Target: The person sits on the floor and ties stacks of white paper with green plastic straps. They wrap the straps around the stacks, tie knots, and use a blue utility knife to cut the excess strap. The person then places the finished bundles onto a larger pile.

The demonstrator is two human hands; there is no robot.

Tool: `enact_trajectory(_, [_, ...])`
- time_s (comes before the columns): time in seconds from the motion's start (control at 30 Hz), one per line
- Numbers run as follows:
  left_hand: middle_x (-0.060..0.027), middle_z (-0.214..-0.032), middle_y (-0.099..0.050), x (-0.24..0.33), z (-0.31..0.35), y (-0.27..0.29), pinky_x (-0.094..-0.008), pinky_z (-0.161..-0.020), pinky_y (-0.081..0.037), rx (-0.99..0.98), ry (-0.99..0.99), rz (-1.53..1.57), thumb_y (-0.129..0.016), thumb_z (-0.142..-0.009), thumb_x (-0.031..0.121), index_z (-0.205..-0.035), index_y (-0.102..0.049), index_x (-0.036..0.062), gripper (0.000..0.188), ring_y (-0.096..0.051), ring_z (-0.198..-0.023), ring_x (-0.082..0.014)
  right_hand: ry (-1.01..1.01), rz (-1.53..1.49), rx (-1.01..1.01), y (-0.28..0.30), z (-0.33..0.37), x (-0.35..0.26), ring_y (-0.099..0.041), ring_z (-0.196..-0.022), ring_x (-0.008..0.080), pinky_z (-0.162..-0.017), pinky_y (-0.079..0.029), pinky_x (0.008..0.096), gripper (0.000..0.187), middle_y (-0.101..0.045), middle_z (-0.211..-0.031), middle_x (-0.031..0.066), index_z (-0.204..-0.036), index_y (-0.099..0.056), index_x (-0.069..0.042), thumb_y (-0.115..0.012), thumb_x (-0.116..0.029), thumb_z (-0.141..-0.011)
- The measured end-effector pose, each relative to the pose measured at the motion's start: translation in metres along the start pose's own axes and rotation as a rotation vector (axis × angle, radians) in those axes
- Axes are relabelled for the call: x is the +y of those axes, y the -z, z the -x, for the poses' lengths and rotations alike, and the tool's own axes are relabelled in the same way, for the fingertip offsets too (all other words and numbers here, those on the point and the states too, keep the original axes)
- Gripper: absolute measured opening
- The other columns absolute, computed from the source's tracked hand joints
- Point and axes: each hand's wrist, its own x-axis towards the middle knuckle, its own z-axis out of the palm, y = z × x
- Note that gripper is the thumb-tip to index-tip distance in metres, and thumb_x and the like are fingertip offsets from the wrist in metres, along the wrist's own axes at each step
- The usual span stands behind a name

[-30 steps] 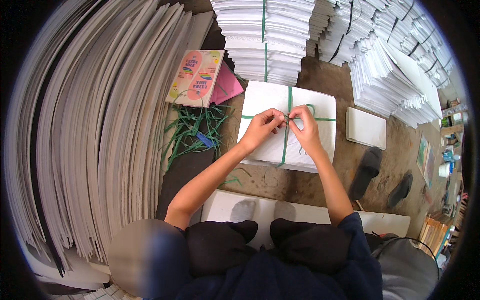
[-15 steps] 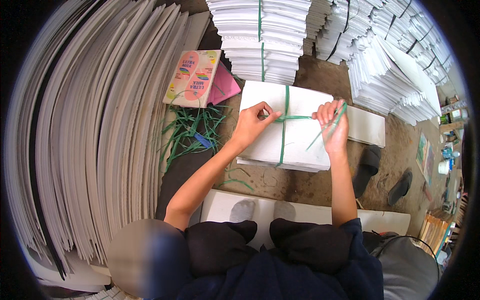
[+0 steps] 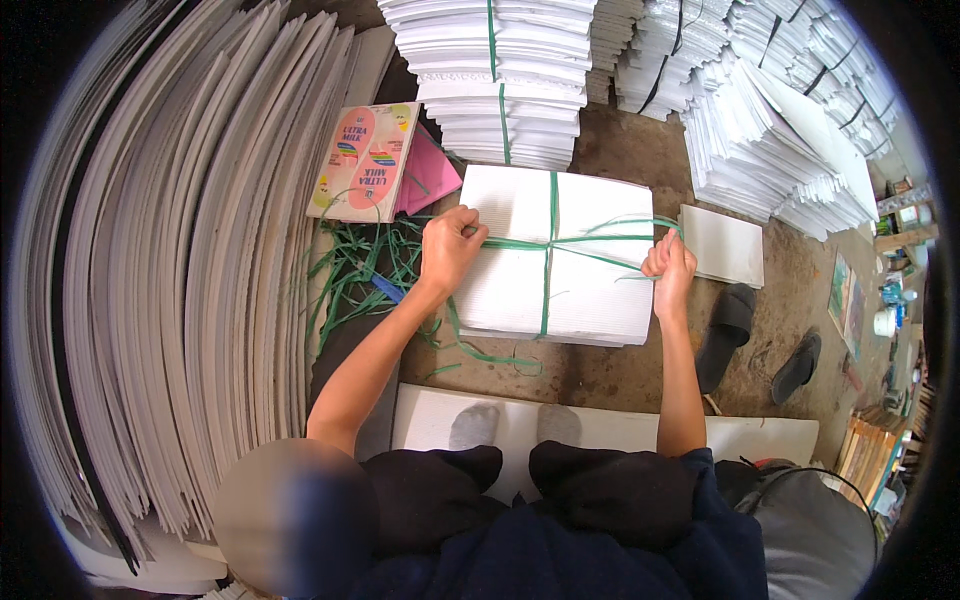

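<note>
Before me lies a stack of white cardboard sheets (image 3: 600, 295) with green plastic strapping (image 3: 550, 210) crossing it both ways. The lines meet near the middle of the top sheet. My left hand (image 3: 450, 243) is closed on the strap at the stack's left edge, and a loose green end hangs down below it toward the floor. At the right edge my right hand (image 3: 672, 262) is closed in a fist round the other strap end. Between the hands the strap runs nearly straight. The fingers hide the exact grip.
Tall grey-white cardboard sheets (image 3: 240, 250) stand on the left. A tangle of green strap scraps (image 3: 350, 260) lies below a printed carton sheet (image 3: 365, 165) and a pink sheet (image 3: 428, 175). Tied white bundles (image 3: 490, 60) rise behind. Black slippers (image 3: 727, 335) and a white strip (image 3: 722, 245) are on the right.
My hands have moved apart, the left one out to the stack's left edge, drawing the strap out across the top. The right hand has lowered and closed into a fist.
</note>
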Motion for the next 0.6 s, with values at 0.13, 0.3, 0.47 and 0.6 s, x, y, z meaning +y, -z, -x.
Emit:
enact_trajectory(0.13, [-0.0146,-0.06,-0.046,-0.009,-0.005,0.002,-0.0351,-0.049,-0.037,-0.024,-0.072,-0.064,-0.059,-0.065,0.004,-0.063,-0.045,-0.0045,0.016,-0.046,-0.052,-0.0293,-0.005,0.039,0.042,0.003,-0.002,0.002,-0.021,-0.045,0.0085,-0.044,-0.022,0.0251,0.04,-0.022,-0.05,-0.0034,-0.058,-0.029,-0.012,-0.039,-0.031,-0.092])
enact_trajectory(0.3, [-0.0137,-0.059,-0.044,-0.019,-0.007,0.0,-0.0325,-0.048,-0.036,-0.04,-0.048,-0.008,-0.057,-0.065,0.001,-0.063,-0.044,-0.0053,0.015,-0.043,-0.048,-0.0248,-0.011,0.068,0.067,0.001,0.0,0.0,-0.023,-0.044,0.0088,-0.044,-0.027,0.0252,0.041,-0.023,-0.05,-0.0032,-0.057,-0.03,-0.011,-0.04,-0.03,-0.091])
enact_trajectory(0.47, [-0.0132,-0.055,-0.04,-0.021,-0.004,-0.001,-0.0312,-0.045,-0.033,-0.028,-0.031,0.065,-0.057,-0.065,0.002,-0.061,-0.041,-0.005,0.018,-0.038,-0.044,-0.0211,0.011,0.202,0.112,-0.004,0.004,0.001,-0.023,-0.043,0.0086,-0.043,-0.025,0.0253,0.042,-0.024,-0.048,-0.0028,-0.056,-0.028,-0.011,-0.039,-0.031,-0.092])
enact_trajectory(0.6, [-0.0121,-0.049,-0.032,-0.021,0.006,0.003,-0.0309,-0.043,-0.03,-0.035,0.055,0.068,-0.058,-0.069,0.011,-0.058,-0.037,-0.0036,0.027,-0.029,-0.045,-0.0144,-0.051,0.217,0.12,-0.002,0.016,-0.002,-0.025,-0.042,0.0084,-0.041,-0.026,0.0252,0.044,-0.026,-0.048,-0.0032,-0.055,-0.03,-0.012,-0.037,-0.037,-0.091])
